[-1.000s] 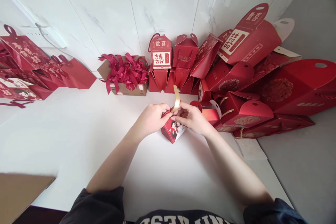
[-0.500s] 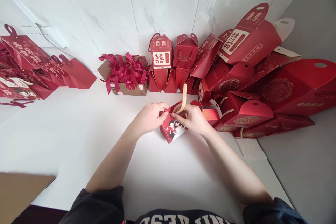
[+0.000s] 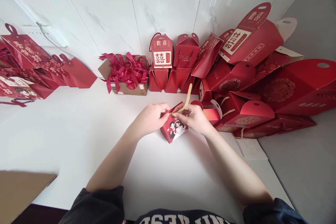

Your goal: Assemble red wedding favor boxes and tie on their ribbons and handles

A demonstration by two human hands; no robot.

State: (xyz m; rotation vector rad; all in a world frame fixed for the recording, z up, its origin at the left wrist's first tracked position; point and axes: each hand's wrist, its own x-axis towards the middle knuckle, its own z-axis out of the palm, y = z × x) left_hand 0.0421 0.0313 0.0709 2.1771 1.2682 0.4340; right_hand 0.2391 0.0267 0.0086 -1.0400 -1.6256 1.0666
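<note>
A small red gift box (image 3: 173, 131) with a cartoon bridal couple on its front stands on the white table before me. My left hand (image 3: 154, 116) grips its top edge from the left, thumb in front and fingers behind. At the top right, my right hand (image 3: 193, 117) pinches a cream-coloured ribbon (image 3: 188, 98) against the box's upper edge. The ribbon's free end sticks up above the fingers. Where the ribbon meets the box is partly covered by my fingertips.
Behind the box, a cardboard box (image 3: 130, 88) holds crimson ribbons (image 3: 128, 70). Red gift boxes (image 3: 231, 77) are piled on the right, against the wall. More red bags (image 3: 78, 73) stand at the left. A brown cardboard flap (image 3: 23, 192) juts in at the lower left.
The ribbon's free end has swung to the right and leans more. My right hand has shifted slightly; my left hand stays at the box's top edge.
</note>
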